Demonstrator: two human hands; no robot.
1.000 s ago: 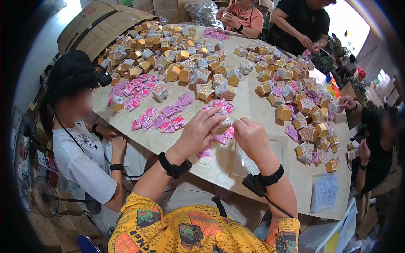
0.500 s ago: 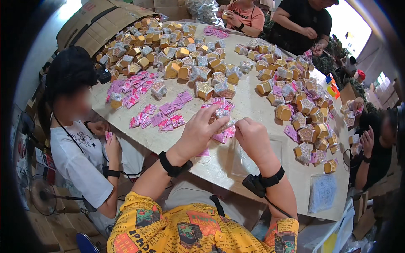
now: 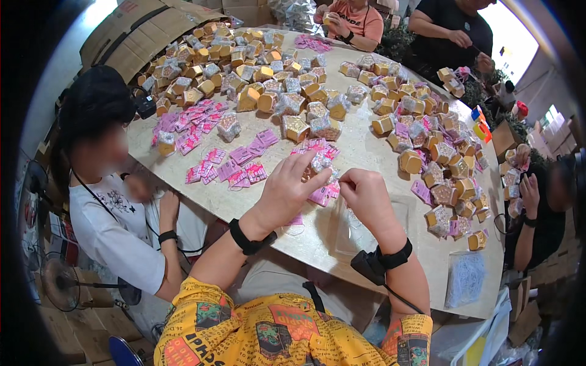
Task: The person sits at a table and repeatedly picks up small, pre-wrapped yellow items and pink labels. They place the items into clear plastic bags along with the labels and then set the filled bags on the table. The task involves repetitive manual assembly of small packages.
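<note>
My left hand [image 3: 278,192] is wrapped round a small glittery white-and-gold ornament [image 3: 321,161], most of it hidden by the fingers. Just right of it, my right hand [image 3: 369,198] has its thumb and forefinger pinched together. Whatever lies in that pinch is too fine to make out. Pink printed cards [image 3: 320,196] lie under and around the ornament. A clear plastic bag [image 3: 390,226] rests flat on the table below my right hand.
Gold house-shaped ornaments [image 3: 296,128] are heaped across the table [image 3: 293,241], with another pile [image 3: 442,174] on the right. More pink cards [image 3: 244,174] lie left of my hands. A bag of thin strands [image 3: 466,279] sits near the right edge. Co-workers [image 3: 110,207] surround the table.
My hands stay almost in place, the right one shifting only slightly. The co-worker on the left has lowered their hands. At the far right, a bunch of ornaments now hangs beside the co-worker in black.
</note>
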